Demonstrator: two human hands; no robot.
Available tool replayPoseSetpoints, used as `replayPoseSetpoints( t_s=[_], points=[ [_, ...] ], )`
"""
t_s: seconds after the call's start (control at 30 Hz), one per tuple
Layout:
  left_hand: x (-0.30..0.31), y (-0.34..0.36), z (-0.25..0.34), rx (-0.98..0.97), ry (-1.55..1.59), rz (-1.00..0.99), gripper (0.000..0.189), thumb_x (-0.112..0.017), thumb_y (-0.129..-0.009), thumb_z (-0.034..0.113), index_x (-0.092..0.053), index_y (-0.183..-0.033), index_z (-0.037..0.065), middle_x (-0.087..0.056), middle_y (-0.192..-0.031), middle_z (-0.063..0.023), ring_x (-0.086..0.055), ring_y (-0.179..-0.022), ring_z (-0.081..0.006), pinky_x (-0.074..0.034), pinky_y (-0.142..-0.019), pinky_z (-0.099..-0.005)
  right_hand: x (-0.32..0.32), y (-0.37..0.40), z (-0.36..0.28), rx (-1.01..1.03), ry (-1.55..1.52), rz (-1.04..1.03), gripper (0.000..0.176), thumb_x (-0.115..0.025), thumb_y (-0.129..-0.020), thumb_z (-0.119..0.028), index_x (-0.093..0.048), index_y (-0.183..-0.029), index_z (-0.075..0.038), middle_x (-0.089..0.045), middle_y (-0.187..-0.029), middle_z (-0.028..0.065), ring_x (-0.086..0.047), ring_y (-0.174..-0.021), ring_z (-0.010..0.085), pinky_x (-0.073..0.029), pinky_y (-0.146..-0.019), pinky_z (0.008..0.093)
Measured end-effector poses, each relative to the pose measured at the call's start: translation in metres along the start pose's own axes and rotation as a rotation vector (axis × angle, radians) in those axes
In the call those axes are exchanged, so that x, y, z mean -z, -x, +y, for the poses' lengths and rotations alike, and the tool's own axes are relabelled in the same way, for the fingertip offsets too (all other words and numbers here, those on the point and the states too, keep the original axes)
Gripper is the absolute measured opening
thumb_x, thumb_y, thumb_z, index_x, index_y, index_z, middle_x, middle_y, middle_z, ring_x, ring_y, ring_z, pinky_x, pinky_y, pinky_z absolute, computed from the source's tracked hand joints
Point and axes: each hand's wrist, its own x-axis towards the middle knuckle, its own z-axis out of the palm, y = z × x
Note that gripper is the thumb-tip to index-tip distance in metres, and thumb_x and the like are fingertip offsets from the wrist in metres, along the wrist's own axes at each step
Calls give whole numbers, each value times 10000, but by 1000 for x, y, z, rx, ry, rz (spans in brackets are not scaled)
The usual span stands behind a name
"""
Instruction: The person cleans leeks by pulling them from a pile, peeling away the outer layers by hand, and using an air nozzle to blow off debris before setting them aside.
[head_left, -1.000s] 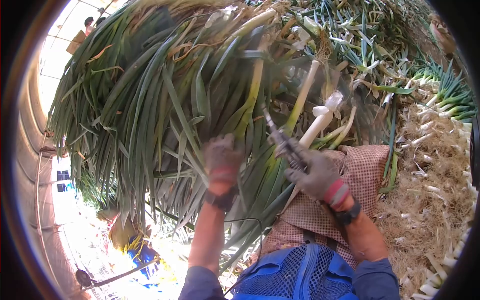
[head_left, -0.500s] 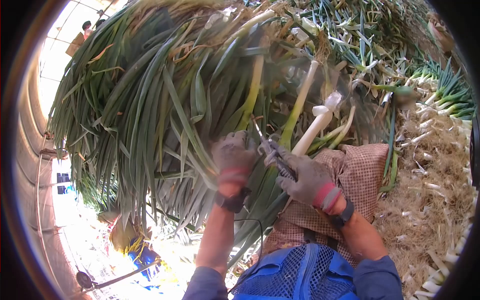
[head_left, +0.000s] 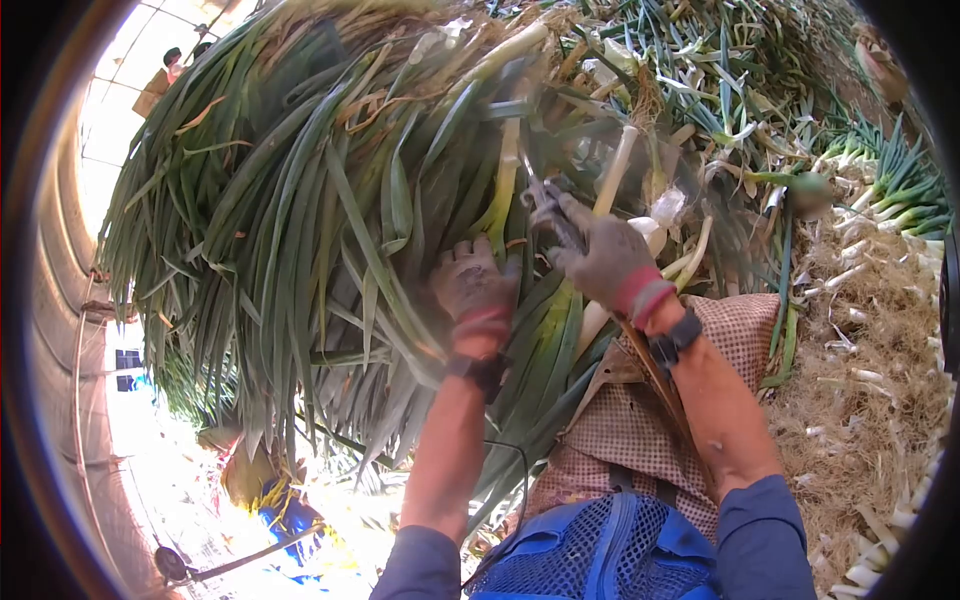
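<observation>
- Leek stalk (head_left: pixel 507 180): long, pale yellow-green, slanting up from my lap among drooping dark green leaves.
- Metal shears (head_left: pixel 541 203): blurred, tips up beside that stalk.

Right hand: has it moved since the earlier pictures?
Yes. The right hand, holding its tool, moved up the frame, away from the checked cloth.

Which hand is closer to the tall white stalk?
Right. The right hand, holding a metal tool, is just below the white stalk; the left hand grips green leaves farther to the left.
</observation>
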Motion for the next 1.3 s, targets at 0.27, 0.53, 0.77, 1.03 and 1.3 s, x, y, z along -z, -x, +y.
replayPoseSetpoints(
  t_s=[0.27, 0.53, 0.77, 1.03, 1.3],
  points=[
    [-10, -16, 13, 81, -18, -111, 631, -791, -839, 519, -688, -1329, 136, -724, -1273, -135, -659, -1240, -353, -528, -1010, -490, 11, -81, -2, -25, 123, 68, 740, -694, -902, -364, -526, -1594, -160, -751, -1195, 267, -722, -1110, 437, -556, -1010, 517],
    [24, -27, -1, 118, 427, -322, 572, -805, -810, 327, -721, -1308, 58, -798, -1140, -187, -771, -1010, -360, -585, -917, -454, 18, 1, 7, 4, -49, -15, 793, -767, -875, -318, -517, -1597, -102, -755, -1072, 284, -737, -1013, 445, -565, -922, 471],
    [26, 1, -28, 26, 709, -465, 603, -836, -807, 266, -702, -1356, 56, -803, -1078, -157, -767, -933, -280, -579, -891, -400, 21, 93, 18, 91, -154, -174, 777, -784, -878, -303, -535, -1591, -120, -732, -1129, 278, -736, -1058, 409, -556, -959, 465],
    [17, 60, 10, -102, 210, -486, 806, -785, -871, 453, -545, -1559, 110, -789, -1121, -190, -763, -1016, -391, -588, -906, -494, 43, 93, 25, 50, -76, -231, 706, -761, -892, -312, -585, -1551, -133, -749, -933, 200, -754, -930, 381, -569, -908, 457],
    [-14, 97, 23, -241, 6, -202, 618, -681, -913, 319, -603, -1475, 73, -771, -929, -155, -757, -817, -349, -576, -701, -527, 56, -1, 17, -57, -155, -372, 523, -740, -916, -343, -716, -1418, -199, -749, -894, 143, -723, -827, 305, -576, -828, 390]
  ],
)
